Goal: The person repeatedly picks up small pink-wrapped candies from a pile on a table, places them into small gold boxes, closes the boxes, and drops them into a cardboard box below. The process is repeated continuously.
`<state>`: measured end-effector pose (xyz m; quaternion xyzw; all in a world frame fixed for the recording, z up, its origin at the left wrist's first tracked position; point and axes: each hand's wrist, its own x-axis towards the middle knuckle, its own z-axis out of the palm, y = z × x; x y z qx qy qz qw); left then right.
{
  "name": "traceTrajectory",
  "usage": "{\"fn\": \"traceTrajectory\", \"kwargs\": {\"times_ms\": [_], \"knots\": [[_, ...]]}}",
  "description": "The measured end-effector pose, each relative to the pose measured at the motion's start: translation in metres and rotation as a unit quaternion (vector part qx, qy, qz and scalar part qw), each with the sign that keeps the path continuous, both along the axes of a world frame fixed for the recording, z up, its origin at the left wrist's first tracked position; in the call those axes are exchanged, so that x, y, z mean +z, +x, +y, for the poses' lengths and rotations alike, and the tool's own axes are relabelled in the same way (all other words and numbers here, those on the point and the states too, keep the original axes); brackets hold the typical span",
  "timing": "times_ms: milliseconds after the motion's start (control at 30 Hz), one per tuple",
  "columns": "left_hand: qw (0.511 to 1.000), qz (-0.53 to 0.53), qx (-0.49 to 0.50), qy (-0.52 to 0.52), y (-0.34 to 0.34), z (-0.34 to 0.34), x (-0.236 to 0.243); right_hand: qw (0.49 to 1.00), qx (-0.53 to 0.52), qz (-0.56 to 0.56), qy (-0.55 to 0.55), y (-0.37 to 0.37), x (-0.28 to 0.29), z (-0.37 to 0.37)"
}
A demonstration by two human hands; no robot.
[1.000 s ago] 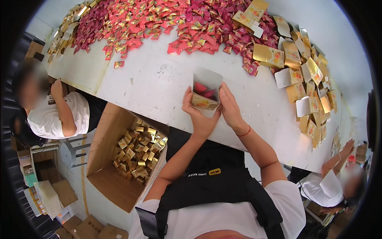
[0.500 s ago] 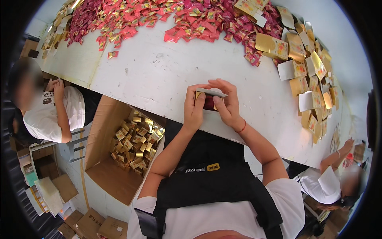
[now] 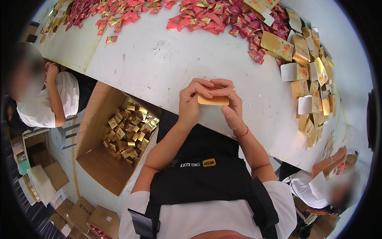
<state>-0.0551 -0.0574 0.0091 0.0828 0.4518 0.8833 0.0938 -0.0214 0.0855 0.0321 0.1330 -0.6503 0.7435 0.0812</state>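
Observation:
A small gold box (image 3: 213, 100) sits between my two hands over the front edge of the white table (image 3: 151, 65). My left hand (image 3: 189, 102) is wrapped round its left end. My right hand (image 3: 234, 104) grips the right end, thumb below and fingers across the top. The fingers of both hands meet over the upper side of the box. A smooth gold flap faces me and covers the opening, so the contents are hidden.
Red and dark-pink wrapped sachets (image 3: 203, 18) lie heaped along the table's far side. Unfilled-looking gold boxes with raised flaps (image 3: 308, 75) pile up at right. A large brown carton (image 3: 105, 171) at lower left holds several small gold boxes (image 3: 127, 133). Co-workers sit left (image 3: 63, 95) and right (image 3: 314, 185).
The box stood open with dark red contents showing; now its gold flap lies over the opening. Fingers of both hands have shifted onto the top. The whole view has moved slightly.

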Motion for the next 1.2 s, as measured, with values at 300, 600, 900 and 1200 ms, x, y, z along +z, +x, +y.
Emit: {"fn": "traceTrajectory", "kwargs": {"times_ms": [300,600,900,1200], "knots": [[0.999,0.032,-0.026,-0.005,0.0,-0.004,-0.002,0.979,-0.075,0.101,0.159,-0.001,-0.012,0.007],[0.989,0.128,-0.057,-0.05,0.003,-0.017,-0.01,0.979,-0.079,0.098,0.158,0.007,-0.006,0.01],[0.942,0.238,-0.079,-0.224,-0.006,-0.033,0.003,0.948,-0.112,0.15,0.257,0.017,-0.006,0.028],[0.889,0.324,-0.048,-0.319,-0.007,-0.036,0.011,0.931,-0.111,0.169,0.304,0.022,-0.005,0.032]]}}
